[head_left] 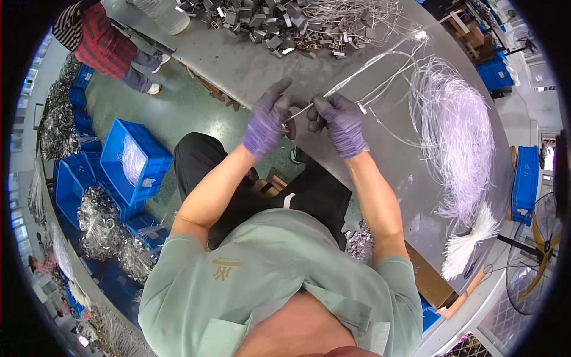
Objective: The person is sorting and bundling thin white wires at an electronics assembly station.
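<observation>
Head view: a thin pale cord (302, 111) is being held up between two gloved hands, over the edge of the grey surface (386, 154). By the right hand (340, 122) the cord is being clamped between a bent thumb and curled fingers. From beside that hand, long pale strands (372, 66) are being stretched out across the surface toward its far right side, where they are being gathered at a small bright tip (420, 35). By the left hand (269, 116) the other stretch of the cord is being met near the lower fingers, while the upper fingers are being kept raised and apart from it; because of blur, it cannot be told whether that hand is closed on the cord. Beyond the hands, a heap of small dark blocks (273, 27) is being carried by the surface, with a tangle of wires (357, 15) lying just beside it. To the right, a large loose bundle of clear strands (455, 137) is being supported, and a white bundle (470, 244) is being placed at its near end. On the left, pale strands are being contained in a tilted blue bin (154, 180) on the floor side.
</observation>
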`<state>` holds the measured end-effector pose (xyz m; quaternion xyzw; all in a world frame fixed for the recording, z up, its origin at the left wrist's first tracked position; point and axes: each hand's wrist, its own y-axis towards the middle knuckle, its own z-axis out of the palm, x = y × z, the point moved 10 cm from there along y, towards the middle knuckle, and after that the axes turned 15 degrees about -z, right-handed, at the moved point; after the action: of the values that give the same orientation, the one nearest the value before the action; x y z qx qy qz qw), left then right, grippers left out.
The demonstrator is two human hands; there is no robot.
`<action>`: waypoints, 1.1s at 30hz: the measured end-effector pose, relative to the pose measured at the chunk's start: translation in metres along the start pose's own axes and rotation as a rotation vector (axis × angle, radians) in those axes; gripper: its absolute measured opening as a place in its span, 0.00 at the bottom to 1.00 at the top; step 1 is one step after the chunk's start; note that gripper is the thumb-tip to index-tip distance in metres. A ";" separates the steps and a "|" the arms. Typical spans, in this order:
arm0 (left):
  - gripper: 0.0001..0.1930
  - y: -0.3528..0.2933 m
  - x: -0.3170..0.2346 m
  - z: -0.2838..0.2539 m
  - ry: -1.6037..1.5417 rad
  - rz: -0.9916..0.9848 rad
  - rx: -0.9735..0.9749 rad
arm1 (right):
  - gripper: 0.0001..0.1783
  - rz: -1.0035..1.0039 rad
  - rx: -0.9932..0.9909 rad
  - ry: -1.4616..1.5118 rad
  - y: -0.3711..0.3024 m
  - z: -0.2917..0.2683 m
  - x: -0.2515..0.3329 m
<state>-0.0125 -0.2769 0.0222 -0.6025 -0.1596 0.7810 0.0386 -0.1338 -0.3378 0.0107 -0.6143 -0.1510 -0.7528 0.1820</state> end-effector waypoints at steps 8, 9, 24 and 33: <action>0.28 0.065 0.024 0.022 0.220 -0.050 -0.047 | 0.12 -0.028 -0.035 -0.207 0.041 -0.032 -0.005; 0.28 0.087 0.034 0.009 0.565 0.180 -0.133 | 0.11 0.044 -0.014 -0.247 0.050 -0.035 -0.005; 0.16 0.144 -0.062 -0.056 1.171 0.298 -0.883 | 0.13 -0.101 -0.270 -0.098 0.038 -0.104 -0.009; 0.07 0.161 -0.049 -0.062 1.357 0.438 -0.789 | 0.16 -0.497 -0.350 0.095 0.048 -0.129 0.133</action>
<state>0.0808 -0.4295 0.0065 -0.9313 -0.2433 0.1219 -0.2420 -0.2472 -0.4506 0.1156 -0.5449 -0.1561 -0.8165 -0.1092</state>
